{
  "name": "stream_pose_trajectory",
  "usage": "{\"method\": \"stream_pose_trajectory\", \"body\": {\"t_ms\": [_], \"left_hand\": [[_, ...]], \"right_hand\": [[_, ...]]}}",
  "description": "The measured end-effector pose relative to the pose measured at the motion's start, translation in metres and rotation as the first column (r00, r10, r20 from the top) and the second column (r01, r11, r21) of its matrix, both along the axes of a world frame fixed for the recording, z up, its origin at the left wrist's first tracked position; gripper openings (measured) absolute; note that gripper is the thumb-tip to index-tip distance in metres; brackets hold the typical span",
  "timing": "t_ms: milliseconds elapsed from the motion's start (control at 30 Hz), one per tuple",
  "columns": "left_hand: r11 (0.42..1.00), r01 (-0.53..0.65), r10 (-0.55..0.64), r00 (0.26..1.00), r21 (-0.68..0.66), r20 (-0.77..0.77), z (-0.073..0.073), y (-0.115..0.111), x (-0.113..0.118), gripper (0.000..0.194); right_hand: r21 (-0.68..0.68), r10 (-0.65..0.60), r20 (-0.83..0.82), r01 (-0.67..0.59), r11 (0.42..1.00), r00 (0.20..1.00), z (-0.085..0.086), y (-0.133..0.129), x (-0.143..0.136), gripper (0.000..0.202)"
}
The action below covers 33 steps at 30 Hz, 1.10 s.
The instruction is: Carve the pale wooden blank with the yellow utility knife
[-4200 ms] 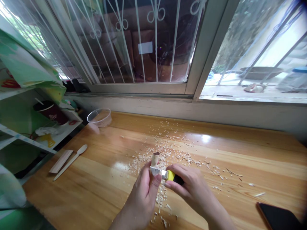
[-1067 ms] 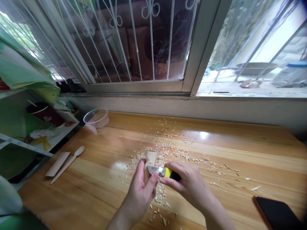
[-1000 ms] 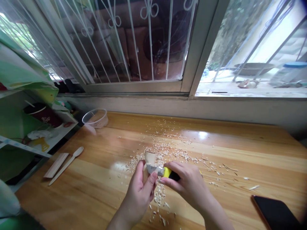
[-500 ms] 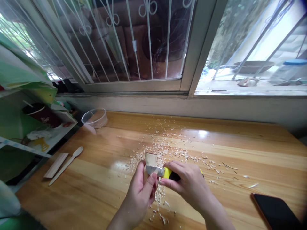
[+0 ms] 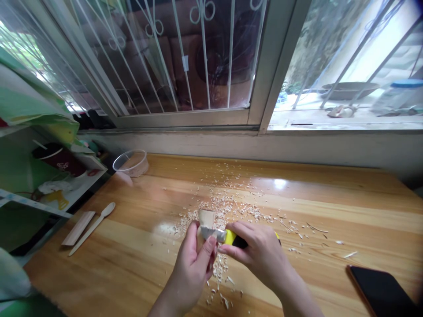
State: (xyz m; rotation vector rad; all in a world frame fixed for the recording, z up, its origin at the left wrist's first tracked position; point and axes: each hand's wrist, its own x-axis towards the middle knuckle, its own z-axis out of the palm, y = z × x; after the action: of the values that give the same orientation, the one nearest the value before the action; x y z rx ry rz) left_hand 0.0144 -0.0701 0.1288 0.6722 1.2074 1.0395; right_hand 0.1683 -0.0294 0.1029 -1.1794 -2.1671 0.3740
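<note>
"Where was the wooden piece (image 5: 207,217) held?"
"Over the near shavings (image 5: 220,264), by closed fingers of the left hand (image 5: 188,275); the knife (image 5: 230,237) was gripped tightly by the right hand (image 5: 262,246)."
"What was risked?"
"A cut left thumb (image 5: 208,247), probably, had the blade (image 5: 211,234) slipped."

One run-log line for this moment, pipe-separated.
left hand: grips pale wood piece | right hand: holds yellow-black knife | blade: against wood | shavings: scattered on table
</note>
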Motion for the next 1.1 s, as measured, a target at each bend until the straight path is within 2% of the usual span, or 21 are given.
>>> {"method": "stream_pose_trajectory", "body": {"t_ms": [133,233,333,400,567,667,833,933,1000,1100], "left_hand": [[1.000,0.012,-0.012,1.000,-0.018,-0.008,0.001,0.000,-0.001,0.051],[0.995,0.062,-0.061,0.998,0.076,-0.024,-0.005,0.000,-0.003,0.046],[0.981,0.106,-0.099,0.994,0.164,-0.049,-0.010,0.000,-0.006,0.041],[0.984,0.097,-0.092,0.995,0.148,-0.036,-0.009,0.000,-0.007,0.040],[1.000,-0.005,0.005,0.999,0.002,0.040,0.005,0.002,-0.003,0.051],[1.000,-0.026,0.026,1.000,-0.004,0.007,0.006,0.002,-0.002,0.051],[0.992,0.065,-0.051,0.991,0.110,-0.124,-0.003,0.002,-0.005,0.043],[0.986,0.089,-0.074,0.991,0.140,-0.114,-0.006,0.002,-0.007,0.043],[0.986,0.094,-0.082,0.993,0.141,-0.090,-0.006,0.003,-0.007,0.044],[0.986,0.089,-0.077,0.993,0.140,-0.090,-0.005,0.003,-0.007,0.045]], "right_hand": [[0.002,-0.002,-0.010,0.002,1.000,1.000,0.001,0.000,0.000,0.050],[-0.083,0.069,-0.017,-0.071,0.994,0.997,0.004,0.000,0.003,0.050],[-0.109,0.087,-0.018,-0.088,0.990,0.996,0.005,0.000,0.004,0.053],[-0.092,0.073,-0.013,-0.074,0.993,0.997,0.004,0.000,0.003,0.054],[0.017,-0.001,0.003,0.001,1.000,1.000,0.000,0.000,-0.002,0.056],[0.050,-0.038,-0.013,0.038,0.998,0.999,-0.001,0.001,-0.004,0.056],[-0.116,0.060,-0.045,-0.065,0.991,0.997,0.001,0.001,0.002,0.051],[-0.194,0.101,-0.057,-0.110,0.975,0.993,0.001,0.002,0.005,0.048],[-0.201,0.104,-0.054,-0.113,0.973,0.993,0.001,0.002,0.006,0.048],[-0.142,0.074,-0.030,-0.078,0.987,0.997,0.000,0.002,0.003,0.049]]}}
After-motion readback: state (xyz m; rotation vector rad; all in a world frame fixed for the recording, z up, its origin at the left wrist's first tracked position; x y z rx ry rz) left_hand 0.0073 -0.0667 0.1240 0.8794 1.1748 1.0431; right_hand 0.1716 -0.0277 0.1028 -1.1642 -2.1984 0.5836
